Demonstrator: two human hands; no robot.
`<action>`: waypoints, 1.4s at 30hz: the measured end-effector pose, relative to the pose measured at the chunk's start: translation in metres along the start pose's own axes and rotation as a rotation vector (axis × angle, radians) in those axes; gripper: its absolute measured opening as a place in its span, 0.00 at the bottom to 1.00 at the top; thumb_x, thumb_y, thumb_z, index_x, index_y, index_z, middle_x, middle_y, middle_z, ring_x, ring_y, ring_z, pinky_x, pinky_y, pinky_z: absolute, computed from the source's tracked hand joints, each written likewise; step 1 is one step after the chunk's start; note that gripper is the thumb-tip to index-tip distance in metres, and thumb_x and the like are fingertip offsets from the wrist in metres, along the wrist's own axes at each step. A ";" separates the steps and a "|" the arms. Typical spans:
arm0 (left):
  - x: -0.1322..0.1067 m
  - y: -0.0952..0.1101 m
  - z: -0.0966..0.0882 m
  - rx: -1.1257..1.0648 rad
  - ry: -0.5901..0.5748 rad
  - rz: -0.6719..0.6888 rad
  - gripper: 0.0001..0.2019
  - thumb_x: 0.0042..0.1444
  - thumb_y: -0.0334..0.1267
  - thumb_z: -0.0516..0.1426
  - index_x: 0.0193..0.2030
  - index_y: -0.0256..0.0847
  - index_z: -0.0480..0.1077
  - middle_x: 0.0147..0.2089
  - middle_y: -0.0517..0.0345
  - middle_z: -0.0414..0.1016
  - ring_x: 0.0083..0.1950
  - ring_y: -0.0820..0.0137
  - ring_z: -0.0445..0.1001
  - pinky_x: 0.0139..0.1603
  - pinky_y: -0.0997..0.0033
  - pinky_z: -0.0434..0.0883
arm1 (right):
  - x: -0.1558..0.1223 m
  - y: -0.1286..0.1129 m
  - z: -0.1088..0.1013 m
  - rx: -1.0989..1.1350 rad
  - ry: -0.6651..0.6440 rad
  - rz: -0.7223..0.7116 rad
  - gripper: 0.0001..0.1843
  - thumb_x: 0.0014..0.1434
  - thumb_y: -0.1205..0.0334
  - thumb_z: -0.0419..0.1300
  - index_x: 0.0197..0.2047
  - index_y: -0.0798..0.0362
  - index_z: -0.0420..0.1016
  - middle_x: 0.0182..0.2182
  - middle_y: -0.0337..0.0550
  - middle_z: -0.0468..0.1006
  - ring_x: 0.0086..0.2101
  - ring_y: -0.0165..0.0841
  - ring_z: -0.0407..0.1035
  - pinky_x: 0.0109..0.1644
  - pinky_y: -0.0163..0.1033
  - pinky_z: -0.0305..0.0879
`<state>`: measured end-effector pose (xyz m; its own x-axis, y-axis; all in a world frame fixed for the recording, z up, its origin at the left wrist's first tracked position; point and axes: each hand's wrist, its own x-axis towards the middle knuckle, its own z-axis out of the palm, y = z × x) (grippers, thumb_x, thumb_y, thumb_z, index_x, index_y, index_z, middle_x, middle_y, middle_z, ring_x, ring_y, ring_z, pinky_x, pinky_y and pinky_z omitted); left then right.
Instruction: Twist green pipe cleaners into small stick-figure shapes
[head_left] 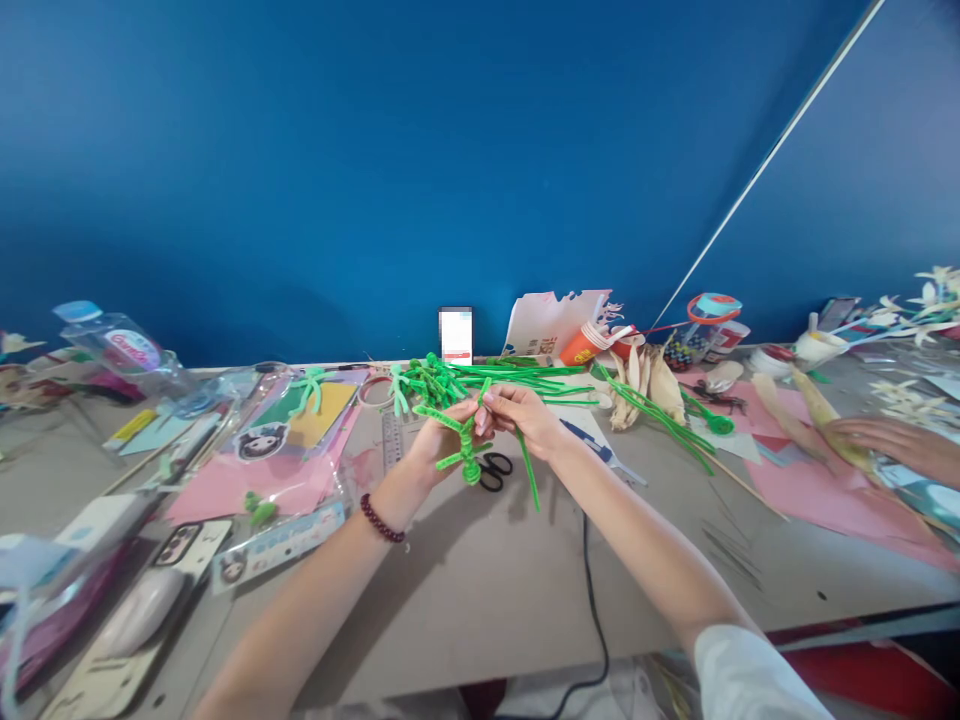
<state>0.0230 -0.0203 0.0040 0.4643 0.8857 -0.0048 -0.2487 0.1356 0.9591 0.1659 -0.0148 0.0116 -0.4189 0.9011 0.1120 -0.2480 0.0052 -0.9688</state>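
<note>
In the head view, take the black-handled scissors (495, 472) lying on the grey worktop (510, 590) as the landmark. Just above them, the person's two hands meet at the fingertips. The left hand (439, 440) grasps a fuzzy green twisted piece (469, 458), whose coiled lower end shows just left of the scissors and whose thin arms stick out sideways. The right hand (529, 415) pinches a green stem (527, 470) that hangs down to the right of the scissors; whether it is joined to the twisted piece cannot be told.

Beyond the scissors lie a heap of green fuzzy stems (435, 382) and, farther back, an upright phone (457, 335) against the blue wall (450, 180). Right of the scissors is a blue-and-silver tool (589, 440), with red paper cups (585, 344) behind it. Left of them are a clear ruler (392, 440) and pink paper (199, 485). Well to their right, another person's hand (896, 442) rests over pale material.
</note>
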 end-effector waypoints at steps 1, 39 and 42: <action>0.001 -0.001 -0.001 -0.015 -0.003 -0.004 0.18 0.52 0.49 0.52 0.18 0.40 0.65 0.22 0.53 0.67 0.28 0.66 0.68 0.33 0.62 0.68 | 0.000 0.000 -0.001 -0.003 0.011 -0.005 0.18 0.50 0.47 0.62 0.23 0.55 0.69 0.22 0.40 0.75 0.22 0.27 0.67 0.24 0.32 0.53; -0.007 0.021 -0.010 0.273 -0.087 0.163 0.15 0.55 0.43 0.53 0.22 0.37 0.69 0.26 0.55 0.69 0.32 0.70 0.67 0.37 0.70 0.63 | -0.001 0.003 0.004 -0.077 0.143 -0.158 0.13 0.52 0.54 0.62 0.25 0.55 0.71 0.16 0.34 0.67 0.19 0.23 0.56 0.23 0.31 0.51; -0.006 0.014 -0.009 0.002 -0.210 0.053 0.15 0.53 0.44 0.54 0.21 0.37 0.68 0.24 0.55 0.65 0.30 0.69 0.66 0.38 0.68 0.64 | -0.003 0.002 0.006 0.004 0.048 -0.123 0.15 0.53 0.53 0.61 0.24 0.56 0.69 0.17 0.37 0.71 0.18 0.24 0.62 0.23 0.31 0.55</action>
<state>0.0094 -0.0196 0.0155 0.6176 0.7795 0.1044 -0.2757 0.0902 0.9570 0.1619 -0.0201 0.0106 -0.3433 0.9133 0.2193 -0.2982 0.1155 -0.9475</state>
